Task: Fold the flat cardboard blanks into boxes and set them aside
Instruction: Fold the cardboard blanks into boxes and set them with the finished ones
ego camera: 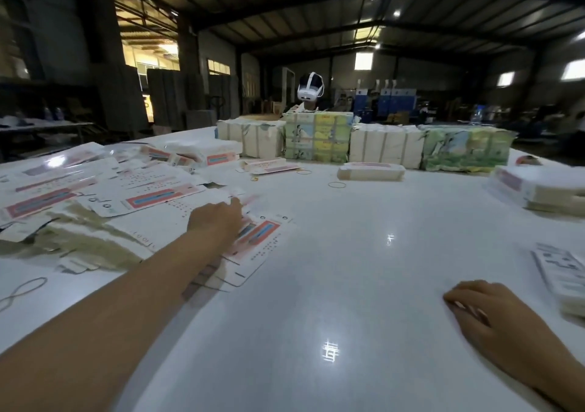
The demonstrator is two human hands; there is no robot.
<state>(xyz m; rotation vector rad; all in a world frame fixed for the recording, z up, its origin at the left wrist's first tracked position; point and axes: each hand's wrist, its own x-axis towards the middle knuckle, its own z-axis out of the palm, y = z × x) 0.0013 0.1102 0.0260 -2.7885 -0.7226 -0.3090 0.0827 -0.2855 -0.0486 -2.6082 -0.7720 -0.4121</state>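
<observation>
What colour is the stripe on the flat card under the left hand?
Blue, framed in red, on the white flat card; head view.

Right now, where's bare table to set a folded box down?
Bare: the wide middle of the table, between the left hand, right hand and far bundles. Crowded: the blanks at left, the stacks on the right edge.

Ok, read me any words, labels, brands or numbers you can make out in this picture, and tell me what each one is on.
None can be read.
Flat cardboard blanks by the left hand: rows of print, blurred.
Wrapped bundles at the far edge: pictures and print, too small.
Stack past the right hand: dark marks, blurred.
Small carton mid-table: too small.
</observation>
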